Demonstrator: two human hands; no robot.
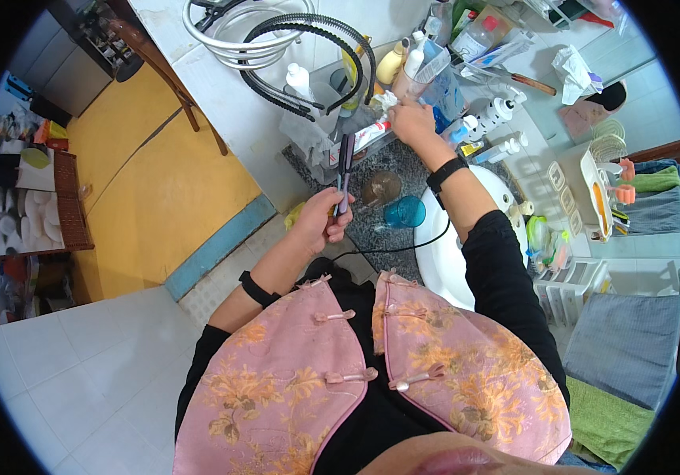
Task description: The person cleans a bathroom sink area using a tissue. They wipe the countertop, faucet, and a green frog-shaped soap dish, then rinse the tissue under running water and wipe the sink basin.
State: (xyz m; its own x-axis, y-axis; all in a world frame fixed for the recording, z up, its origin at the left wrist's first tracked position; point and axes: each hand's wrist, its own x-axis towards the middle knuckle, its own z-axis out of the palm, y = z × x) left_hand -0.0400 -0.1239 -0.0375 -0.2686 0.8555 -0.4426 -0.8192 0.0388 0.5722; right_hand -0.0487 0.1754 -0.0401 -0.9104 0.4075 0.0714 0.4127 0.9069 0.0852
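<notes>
My left hand [319, 219] is closed around the handle of a slim purple-and-black hair straightener [346, 175], which points away from me over the counter. A black cord [396, 250] runs across the counter and the sink's edge. My right hand [412, 120] reaches into a clear organizer box beside a crumpled white tissue [385, 102] and a pinkish cup [409, 83]; its fingertips are partly hidden, so what they hold cannot be told. A red-capped white tube [369, 138] lies left of that hand. Nearer me, a blue plastic cup [405, 212] and a brownish transparent round item [381, 188] rest on the granite counter [369, 234].
A white sink [452, 249] lies under my right forearm. Black headbands [310, 27] and a coiled silver hose [245, 47] hang at the upper left. Pump bottles [494, 113] and tubes stand along the tiled wall; towels [625, 350] hang at the right.
</notes>
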